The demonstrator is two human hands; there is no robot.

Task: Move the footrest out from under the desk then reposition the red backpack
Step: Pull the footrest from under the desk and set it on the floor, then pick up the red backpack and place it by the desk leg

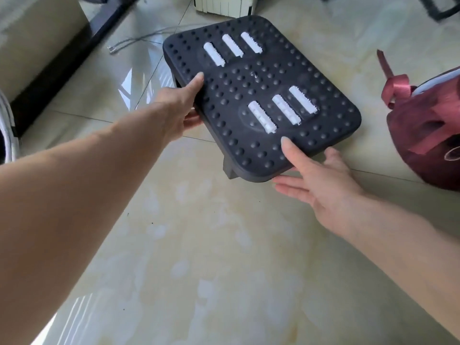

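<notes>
The footrest (258,78) is a black plastic board with round bumps and two sets of three white rollers, tilted over the tiled floor in the middle of the head view. My left hand (180,103) grips its left long edge, thumb on top and fingers beneath. My right hand (321,178) holds the near corner, thumb pressed on the top surface and fingers spread under the rim. The red backpack (428,135) lies on the floor at the right edge, partly cut off, with a dark red ribbon strap sticking up.
A black desk leg and foot bar (62,61) run diagonally at the upper left, beside a beige panel (32,38). A loose grey cable (139,39) lies on the glossy tiles (211,245). A white ribbed appliance (224,5) stands at the top.
</notes>
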